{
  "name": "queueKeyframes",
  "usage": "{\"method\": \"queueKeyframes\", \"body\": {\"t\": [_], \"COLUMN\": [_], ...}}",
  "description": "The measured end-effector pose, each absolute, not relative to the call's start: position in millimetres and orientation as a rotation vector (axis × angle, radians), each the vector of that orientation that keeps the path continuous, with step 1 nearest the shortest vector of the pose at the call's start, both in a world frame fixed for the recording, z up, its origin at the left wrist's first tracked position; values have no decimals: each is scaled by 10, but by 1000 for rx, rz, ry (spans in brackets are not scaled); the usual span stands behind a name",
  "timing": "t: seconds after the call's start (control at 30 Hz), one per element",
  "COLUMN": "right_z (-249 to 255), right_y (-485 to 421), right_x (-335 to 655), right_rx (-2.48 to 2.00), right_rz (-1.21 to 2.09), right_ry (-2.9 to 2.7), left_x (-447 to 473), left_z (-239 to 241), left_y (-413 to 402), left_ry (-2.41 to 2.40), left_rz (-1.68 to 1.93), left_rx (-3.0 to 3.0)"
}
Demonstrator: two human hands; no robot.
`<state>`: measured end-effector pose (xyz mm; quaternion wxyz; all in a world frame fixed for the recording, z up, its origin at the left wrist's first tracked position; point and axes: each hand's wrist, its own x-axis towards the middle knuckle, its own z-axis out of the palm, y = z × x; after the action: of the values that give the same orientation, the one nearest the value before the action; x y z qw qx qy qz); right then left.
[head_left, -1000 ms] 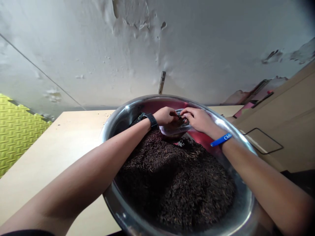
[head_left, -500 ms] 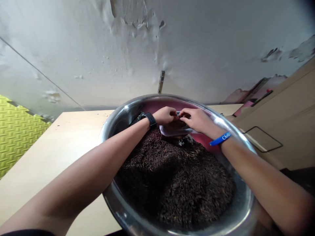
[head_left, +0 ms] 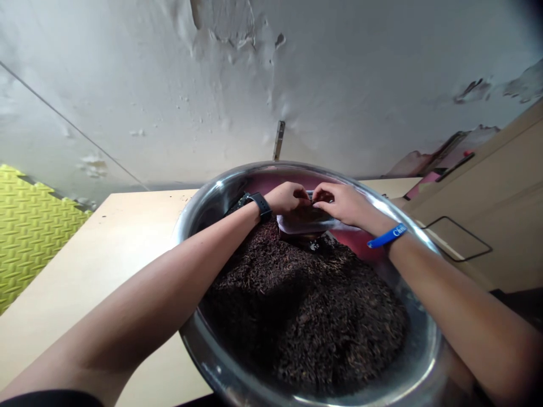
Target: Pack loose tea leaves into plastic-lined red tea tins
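A large shiny metal bowl (head_left: pixel 203 351) holds a heap of dark loose tea-like leaves (head_left: pixel 339 322). Near the bowl's far side, a small container with a pale, clear-looking rim (head_left: pixel 299 227) sits on the heap. My left hand (head_left: pixel 289 198), with a dark watch band at the wrist, is closed in a pinch over this container. Close beside it, my right hand (head_left: pixel 341 204) pinches with thumb and forefinger, a blue wristband below it. Something tiny and dark shows between the fingertips, too small to name. The hands partly hide the container's inside.
The bowl stands on a light wooden table (head_left: pixel 139 226) against a grey wall (head_left: pixel 360 85) with peeling paint. Pink-red material (head_left: pixel 365 247) shows inside the bowl at right. A yellow foam mat (head_left: pixel 34 237) lies at left, and a wooden cabinet (head_left: pixel 500 209) at right.
My right hand has shifted slightly right and up, its fingertips drawing a little away from the left hand. The whole view has moved slightly. My left hand keeps its pinch.
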<state>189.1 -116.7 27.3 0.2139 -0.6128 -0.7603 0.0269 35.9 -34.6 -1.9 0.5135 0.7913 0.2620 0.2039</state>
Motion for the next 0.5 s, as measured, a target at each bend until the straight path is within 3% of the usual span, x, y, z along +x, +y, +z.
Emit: {"method": "queueKeyframes", "body": {"t": [0.5], "right_z": [252], "right_y": [-1161], "right_x": [1905], "right_rx": [-1707], "right_rz": [180], "right_ry": [-2052], "left_x": [354], "left_z": [-27], "left_y": [-344], "left_ry": [616], "left_rz": [507], "left_rx": [1839]}}
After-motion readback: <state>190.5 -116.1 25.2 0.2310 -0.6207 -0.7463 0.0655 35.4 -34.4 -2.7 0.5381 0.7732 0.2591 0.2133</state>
